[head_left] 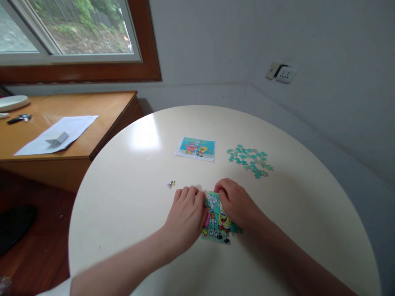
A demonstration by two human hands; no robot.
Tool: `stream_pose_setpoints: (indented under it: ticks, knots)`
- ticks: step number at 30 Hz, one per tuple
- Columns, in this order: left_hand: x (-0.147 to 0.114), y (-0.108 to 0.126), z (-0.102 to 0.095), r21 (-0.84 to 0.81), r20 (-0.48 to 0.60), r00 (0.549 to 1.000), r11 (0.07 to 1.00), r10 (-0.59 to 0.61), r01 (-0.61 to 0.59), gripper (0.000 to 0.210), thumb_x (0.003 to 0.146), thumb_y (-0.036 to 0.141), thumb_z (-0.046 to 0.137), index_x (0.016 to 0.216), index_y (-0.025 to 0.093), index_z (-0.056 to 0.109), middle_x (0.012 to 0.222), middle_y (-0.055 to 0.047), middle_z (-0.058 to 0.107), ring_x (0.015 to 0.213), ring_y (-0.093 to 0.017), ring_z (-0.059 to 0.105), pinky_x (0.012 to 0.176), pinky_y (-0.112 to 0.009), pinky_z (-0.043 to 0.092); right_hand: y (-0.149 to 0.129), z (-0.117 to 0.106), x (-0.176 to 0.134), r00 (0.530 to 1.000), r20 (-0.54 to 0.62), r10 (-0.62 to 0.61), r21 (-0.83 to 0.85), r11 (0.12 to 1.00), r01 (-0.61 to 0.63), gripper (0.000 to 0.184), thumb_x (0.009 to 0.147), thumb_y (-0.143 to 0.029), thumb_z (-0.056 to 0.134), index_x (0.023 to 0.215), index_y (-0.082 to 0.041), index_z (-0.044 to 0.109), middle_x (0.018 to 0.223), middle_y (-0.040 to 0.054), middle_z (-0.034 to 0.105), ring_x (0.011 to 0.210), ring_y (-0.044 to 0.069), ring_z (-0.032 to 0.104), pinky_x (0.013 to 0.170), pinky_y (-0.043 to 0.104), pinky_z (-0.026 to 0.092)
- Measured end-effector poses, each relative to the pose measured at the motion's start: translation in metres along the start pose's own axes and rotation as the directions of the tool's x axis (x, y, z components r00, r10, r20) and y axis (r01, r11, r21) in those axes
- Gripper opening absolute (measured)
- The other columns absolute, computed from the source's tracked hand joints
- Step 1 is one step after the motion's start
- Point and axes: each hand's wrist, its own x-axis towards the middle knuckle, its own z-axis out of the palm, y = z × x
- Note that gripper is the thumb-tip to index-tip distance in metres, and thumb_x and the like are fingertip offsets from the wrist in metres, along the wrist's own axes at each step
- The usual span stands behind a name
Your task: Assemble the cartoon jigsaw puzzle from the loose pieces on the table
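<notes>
A partly joined jigsaw puzzle (212,220) with cartoon figures lies on the white round table in front of me. My left hand (188,211) is closed at its left edge, fingers bent and covering part of a pink figure. At the upper right edge, my right hand (233,199) is closed, with thumb and fingers drawn together on the puzzle. Whether a loose piece sits under these fingertips is hidden. Some teal pieces (236,228) show beneath my right wrist, beside the yellow figure.
Beyond my hands lies a printed reference picture (199,149). Loose teal puzzle pieces (249,158) are spread to its right. A few small colourful pieces (171,184) lie left of my hands. At the left stands a wooden desk (108,102) with a paper sheet (74,125).
</notes>
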Motion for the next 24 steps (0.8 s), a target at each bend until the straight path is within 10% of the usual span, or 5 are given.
stream_pose_setpoints:
  ticks: [14, 24]
  knots:
    - [0.002, -0.004, 0.002, -0.069, 0.006, 1.000, 0.997, -0.030, 0.030, 0.013, 0.082, 0.023, 0.044, 0.091, 0.017, 0.051, 0.091, -0.007, 0.052, 0.086, -0.022, 0.044, 0.077, -0.037, 0.035, -0.001, -0.002, 0.000, 0.998, 0.065, -0.018, 0.185, 0.983, 0.005, 0.015, 0.073, -0.020, 0.050, 0.078, -0.017, 0.064, 0.075, 0.0037, 0.067, 0.066, 0.015, 0.059, 0.064, 0.026, 0.044]
    - [0.010, -0.010, 0.001, -0.405, 0.030, 0.985, 0.899, -0.169, 0.166, 0.009, 0.079, 0.028, 0.052, 0.076, 0.019, 0.055, 0.082, -0.002, 0.058, 0.085, -0.019, 0.048, 0.079, -0.036, 0.031, -0.001, -0.001, -0.001, 0.993, 0.117, -0.011, 0.413, 0.910, -0.039, 0.014, 0.073, -0.024, 0.051, 0.074, -0.016, 0.063, 0.068, 0.0024, 0.065, 0.062, 0.013, 0.058, 0.058, 0.023, 0.046]
